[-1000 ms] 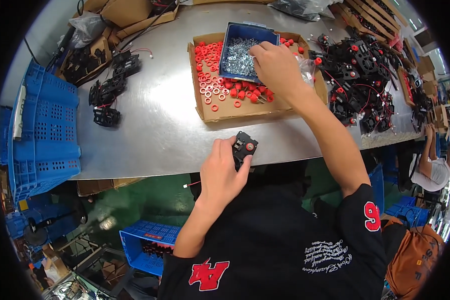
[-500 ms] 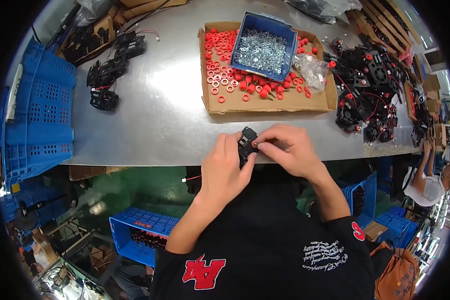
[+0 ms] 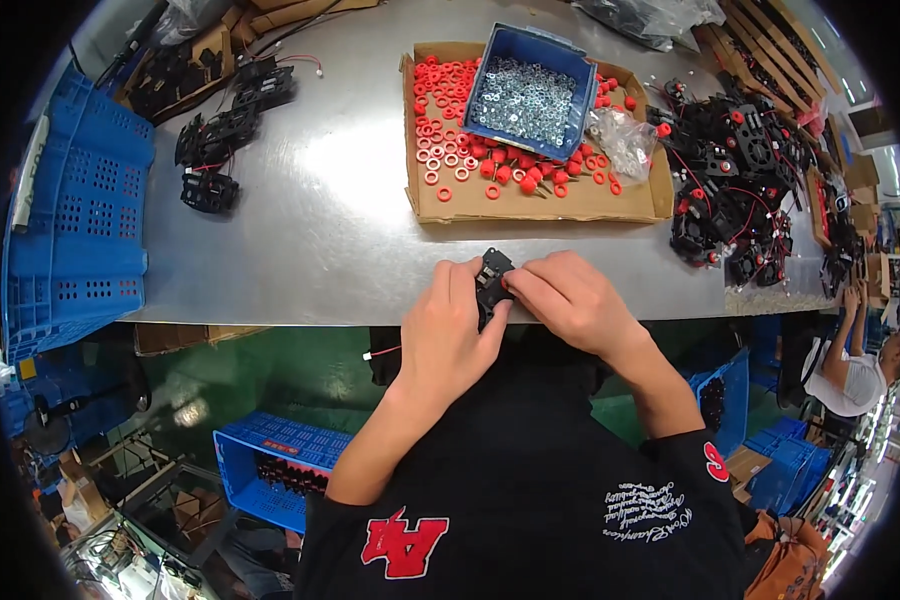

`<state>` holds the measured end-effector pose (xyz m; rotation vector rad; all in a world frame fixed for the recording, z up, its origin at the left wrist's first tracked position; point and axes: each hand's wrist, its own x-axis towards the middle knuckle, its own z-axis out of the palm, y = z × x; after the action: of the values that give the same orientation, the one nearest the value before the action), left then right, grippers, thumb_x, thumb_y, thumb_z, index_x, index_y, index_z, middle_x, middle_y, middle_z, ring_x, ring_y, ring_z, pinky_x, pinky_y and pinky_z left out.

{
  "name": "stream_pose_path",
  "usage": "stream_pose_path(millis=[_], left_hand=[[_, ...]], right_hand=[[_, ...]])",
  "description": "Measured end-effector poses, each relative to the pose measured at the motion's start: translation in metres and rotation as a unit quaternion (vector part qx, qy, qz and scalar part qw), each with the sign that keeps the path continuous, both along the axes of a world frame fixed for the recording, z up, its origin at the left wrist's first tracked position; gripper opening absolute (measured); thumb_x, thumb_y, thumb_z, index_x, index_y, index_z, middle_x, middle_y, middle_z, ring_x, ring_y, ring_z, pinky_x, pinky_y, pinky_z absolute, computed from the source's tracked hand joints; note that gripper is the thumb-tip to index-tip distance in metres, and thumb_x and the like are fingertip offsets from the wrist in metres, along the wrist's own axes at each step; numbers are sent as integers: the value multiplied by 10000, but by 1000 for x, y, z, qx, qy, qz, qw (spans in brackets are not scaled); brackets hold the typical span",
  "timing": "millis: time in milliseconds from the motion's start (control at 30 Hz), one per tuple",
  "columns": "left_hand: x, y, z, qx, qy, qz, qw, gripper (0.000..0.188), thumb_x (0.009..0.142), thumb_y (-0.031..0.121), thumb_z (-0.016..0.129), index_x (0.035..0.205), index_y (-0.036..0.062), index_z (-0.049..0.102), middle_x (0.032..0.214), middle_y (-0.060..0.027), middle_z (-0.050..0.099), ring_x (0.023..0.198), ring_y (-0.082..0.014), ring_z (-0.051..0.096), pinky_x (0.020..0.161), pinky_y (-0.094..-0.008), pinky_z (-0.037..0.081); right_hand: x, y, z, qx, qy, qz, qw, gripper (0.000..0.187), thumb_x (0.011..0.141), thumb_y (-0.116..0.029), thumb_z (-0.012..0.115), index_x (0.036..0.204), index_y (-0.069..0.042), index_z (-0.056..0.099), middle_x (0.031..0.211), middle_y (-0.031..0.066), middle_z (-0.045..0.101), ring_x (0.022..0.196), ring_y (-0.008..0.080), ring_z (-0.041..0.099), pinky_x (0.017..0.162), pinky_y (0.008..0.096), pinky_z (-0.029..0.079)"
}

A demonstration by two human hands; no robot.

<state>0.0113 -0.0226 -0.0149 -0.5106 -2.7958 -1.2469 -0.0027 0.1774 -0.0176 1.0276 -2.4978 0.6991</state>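
Observation:
Just over the table's front edge, my left hand (image 3: 443, 335) grips a black plastic assembly (image 3: 493, 268), fingers on one side and thumb on the other. A thin red wire with a white plug (image 3: 368, 356) hangs out to the left, below that hand. My right hand (image 3: 578, 305) has its thumb and index finger pinched against the right side of the assembly. A small red ring (image 3: 505, 284) shows there, partly covered by the fingertips. Whatever lies between those fingertips is hidden.
A shallow cardboard tray (image 3: 560, 208) holds red rings, red knobs and a blue bin (image 3: 582, 135) of small metal hardware. Black assemblies are heaped at the right (image 3: 740, 180), with a few at the left (image 3: 210, 192). A blue crate (image 3: 75, 210) stands left; a person (image 3: 855, 375) sits far right.
My right hand's fingers have turned and closed further over the red ring, covering the small metal piece seen on it before. The left hand keeps its hold.

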Motion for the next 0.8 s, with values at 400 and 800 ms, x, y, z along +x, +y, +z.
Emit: stream_pose_path(millis=[400, 800], left_hand=[[0, 0, -1, 3, 7, -10, 1000, 474, 824, 150, 750, 1209, -34, 543, 1015, -185, 577, 832, -392, 639, 670, -434, 525], [-4, -1, 2, -16, -12, -21, 1000, 471, 828, 149, 728, 1214, -23, 520, 1025, -175, 542, 852, -386, 631, 673, -456, 522]], right_hand=[[-13, 8, 13, 81, 7, 68, 994, 244, 754, -131, 787, 943, -34, 666, 852, 61, 650, 731, 250, 636, 661, 354, 525], [-16, -10, 39, 133, -70, 19, 988, 212, 805, -140, 719, 979, -43, 648, 834, 50, 580, 798, 247, 620, 732, 369, 506]])
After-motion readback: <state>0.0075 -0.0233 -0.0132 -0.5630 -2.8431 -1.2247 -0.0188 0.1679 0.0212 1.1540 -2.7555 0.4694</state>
